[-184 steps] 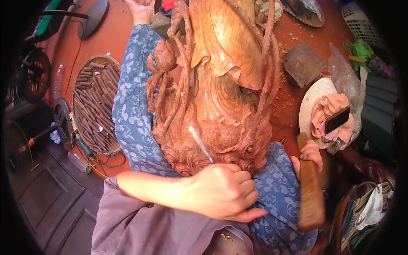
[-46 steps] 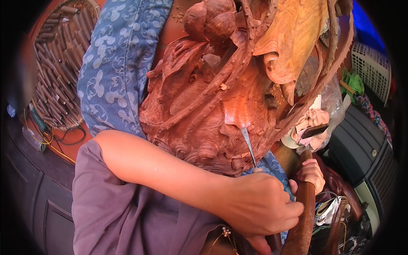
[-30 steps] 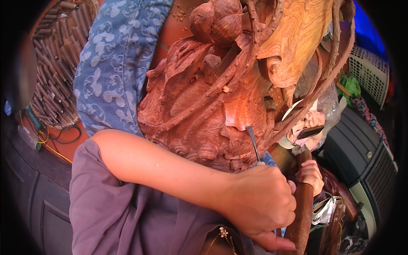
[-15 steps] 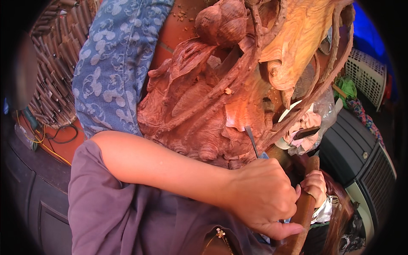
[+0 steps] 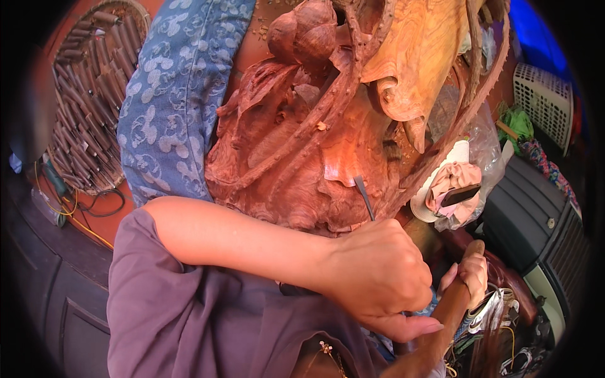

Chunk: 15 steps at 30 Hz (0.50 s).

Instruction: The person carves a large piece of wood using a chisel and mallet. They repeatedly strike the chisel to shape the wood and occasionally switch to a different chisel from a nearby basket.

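Note:
My left hand (image 5: 378, 277) is closed in a fist around a chisel (image 5: 364, 198), its arm reaching across from the left. The thin dark blade sticks out beyond the fist, its tip at the lower edge of a pale, freshly cut patch on a reddish-brown wood carving (image 5: 296, 164). Most of the chisel's handle is hidden in the fist. My right hand (image 5: 472, 280), farther right, grips a wooden club-shaped mallet (image 5: 435, 340) near its narrow end. The thicker part slants down toward the lower edge, close beside my left thumb.
A round basket (image 5: 148, 19) of many wooden-handled tools stands at the far left, beside a denim-covered leg (image 5: 170, 107). Cords (image 5: 82, 214) lie below it. To the right are a phone (image 5: 460, 195) on pink cloth, a dark case (image 5: 523, 201) and a white plastic basket (image 5: 542, 101).
The view has shifted, so the carving sits slightly further left. The mallet has tilted, its thick end swinging lower left, and my right hand shows more fully around it. My left hand still grips the chisel.

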Each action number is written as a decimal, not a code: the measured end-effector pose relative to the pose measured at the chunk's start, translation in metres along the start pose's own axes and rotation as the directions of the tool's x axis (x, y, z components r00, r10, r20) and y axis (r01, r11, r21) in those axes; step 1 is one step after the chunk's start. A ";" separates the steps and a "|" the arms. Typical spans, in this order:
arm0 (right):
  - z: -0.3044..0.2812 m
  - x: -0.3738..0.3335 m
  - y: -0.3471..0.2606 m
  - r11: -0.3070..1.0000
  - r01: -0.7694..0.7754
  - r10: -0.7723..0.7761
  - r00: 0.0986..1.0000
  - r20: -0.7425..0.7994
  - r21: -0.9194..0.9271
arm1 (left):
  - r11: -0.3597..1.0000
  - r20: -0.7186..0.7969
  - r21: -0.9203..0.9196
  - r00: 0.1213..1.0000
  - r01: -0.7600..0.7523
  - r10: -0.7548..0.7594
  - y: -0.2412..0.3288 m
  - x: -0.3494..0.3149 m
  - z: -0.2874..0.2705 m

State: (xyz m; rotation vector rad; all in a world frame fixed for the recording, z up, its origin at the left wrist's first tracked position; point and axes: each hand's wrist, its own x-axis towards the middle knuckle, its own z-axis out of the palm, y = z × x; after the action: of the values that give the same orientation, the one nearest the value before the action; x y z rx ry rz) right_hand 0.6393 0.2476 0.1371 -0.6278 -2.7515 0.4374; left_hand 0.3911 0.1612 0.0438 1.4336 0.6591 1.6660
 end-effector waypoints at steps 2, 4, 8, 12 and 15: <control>-0.001 -0.004 0.001 1.000 0.013 -0.013 1.000 0.006 0.004 | 1.000 -0.001 0.004 1.000 -0.002 0.002 -0.002 -0.001 0.000; -0.001 -0.006 0.003 0.999 0.031 -0.031 0.999 0.007 0.010 | 1.000 0.003 0.019 1.000 -0.010 0.010 -0.002 -0.002 0.000; 0.008 -0.012 0.003 0.981 -0.035 0.025 0.998 -0.055 -0.192 | 0.999 0.022 0.035 1.000 -0.021 0.020 -0.005 -0.003 0.001; 0.004 -0.021 0.011 0.998 0.048 -0.044 0.995 -0.085 0.046 | 0.997 0.063 0.061 0.997 -0.044 0.040 -0.006 -0.006 0.002; 0.013 -0.016 0.005 0.991 -0.054 0.046 0.997 -0.063 -0.122 | 0.995 0.050 0.086 0.997 -0.056 0.052 -0.006 -0.006 0.003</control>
State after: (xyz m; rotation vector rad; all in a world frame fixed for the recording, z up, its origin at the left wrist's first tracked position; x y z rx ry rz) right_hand 0.6507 0.2412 0.1201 -0.7290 -2.7259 0.2562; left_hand 0.3953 0.1591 0.0360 1.5615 0.6791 1.6568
